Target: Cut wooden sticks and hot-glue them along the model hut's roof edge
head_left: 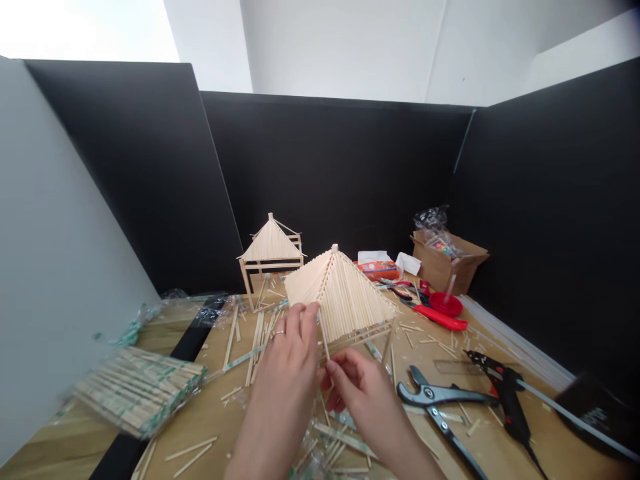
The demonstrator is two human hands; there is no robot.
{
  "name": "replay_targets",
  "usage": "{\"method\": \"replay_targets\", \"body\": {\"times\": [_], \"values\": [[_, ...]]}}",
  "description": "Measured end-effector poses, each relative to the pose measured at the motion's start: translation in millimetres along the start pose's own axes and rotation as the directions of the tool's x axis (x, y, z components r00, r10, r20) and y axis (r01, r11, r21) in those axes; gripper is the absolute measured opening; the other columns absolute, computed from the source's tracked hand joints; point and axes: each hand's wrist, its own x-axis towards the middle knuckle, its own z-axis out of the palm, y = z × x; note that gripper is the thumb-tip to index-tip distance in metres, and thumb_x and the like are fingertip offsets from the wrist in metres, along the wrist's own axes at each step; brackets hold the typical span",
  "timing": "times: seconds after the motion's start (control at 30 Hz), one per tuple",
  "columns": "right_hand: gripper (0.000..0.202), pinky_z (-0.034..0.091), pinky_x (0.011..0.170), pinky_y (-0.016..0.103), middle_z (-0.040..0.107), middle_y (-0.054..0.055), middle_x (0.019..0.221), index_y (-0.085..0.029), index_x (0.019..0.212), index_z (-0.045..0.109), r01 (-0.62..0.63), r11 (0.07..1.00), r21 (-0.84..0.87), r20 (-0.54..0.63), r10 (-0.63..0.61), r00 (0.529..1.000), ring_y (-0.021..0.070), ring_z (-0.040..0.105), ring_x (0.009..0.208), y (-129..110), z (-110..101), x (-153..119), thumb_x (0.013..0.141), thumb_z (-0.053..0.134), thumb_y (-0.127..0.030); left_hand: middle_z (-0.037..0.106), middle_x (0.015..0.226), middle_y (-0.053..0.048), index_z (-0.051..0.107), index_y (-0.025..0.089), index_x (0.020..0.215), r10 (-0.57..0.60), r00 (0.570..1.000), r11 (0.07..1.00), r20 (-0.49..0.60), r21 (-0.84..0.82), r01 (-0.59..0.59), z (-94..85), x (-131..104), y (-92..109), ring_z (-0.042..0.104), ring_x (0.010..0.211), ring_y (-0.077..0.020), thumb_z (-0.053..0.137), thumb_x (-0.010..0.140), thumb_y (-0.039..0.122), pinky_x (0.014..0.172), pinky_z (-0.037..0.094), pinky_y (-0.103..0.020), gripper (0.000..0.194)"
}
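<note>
A small pavilion model [357,300] built of thin wooden sticks stands in front of me, its pyramid roof tightly covered with sticks. My left hand [287,363], wearing a ring, has its fingers pressed together on the roof's near left side; its thumb is hidden. Below the roof's near corner, my right hand [360,387] pinches the lower end of a thin wooden stick [325,337] between thumb and forefinger. The stick slants up along the corner towards my left fingertips. Behind, a second pavilion model [271,243] has a stick-covered front roof face and a partly open side.
Loose sticks litter the wooden table. At left lies a plastic-wrapped stick bundle [143,387]. To the right are metal cutters [433,400], a black glue gun [507,393], a red dish [446,304] and a cardboard box [445,263]. Black panels [335,173] enclose the back and sides.
</note>
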Motion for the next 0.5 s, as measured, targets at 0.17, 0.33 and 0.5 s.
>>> {"method": "replay_targets", "body": {"times": [0.17,0.33,0.5], "values": [[0.028,0.043,0.046,0.02,0.067,0.0,0.07,-0.018,0.083,0.059,0.007,0.997,-0.079,0.011,-0.007,1.0,0.0096,0.058,0.046,-4,-3,0,0.094,0.051,-0.042,0.044,0.14,-0.022,0.022,0.016,0.141,0.007,1.0,0.999,-0.03,-0.032,-0.008,5.9,-1,-4,0.05,0.128,-0.0371,0.061,0.071,0.002,0.096,0.052,-0.048,0.081],[0.027,0.04,0.044,0.019,0.069,0.0,0.07,-0.018,0.084,0.059,0.004,0.991,-0.137,0.017,-0.002,1.0,0.0083,0.057,0.043,-10,-5,-3,0.094,0.049,-0.041,0.047,0.137,-0.021,0.027,0.016,0.139,0.002,0.997,0.998,-0.082,-0.057,-0.007,10.8,0,-6,0.05,0.128,-0.0376,0.06,0.067,0.005,0.097,0.051,-0.05,0.079],[0.027,0.033,0.037,0.016,0.06,-0.005,0.058,-0.018,0.084,0.059,0.005,0.985,-0.172,0.021,-0.001,1.0,0.0066,0.051,0.036,-10,-5,-2,0.094,0.049,-0.041,0.047,0.136,-0.023,0.027,0.014,0.139,0.023,0.998,0.996,-0.066,-0.086,-0.029,9.0,-1,-5,0.049,0.128,-0.0405,0.068,0.064,0.01,0.098,0.05,-0.053,0.086]]}}
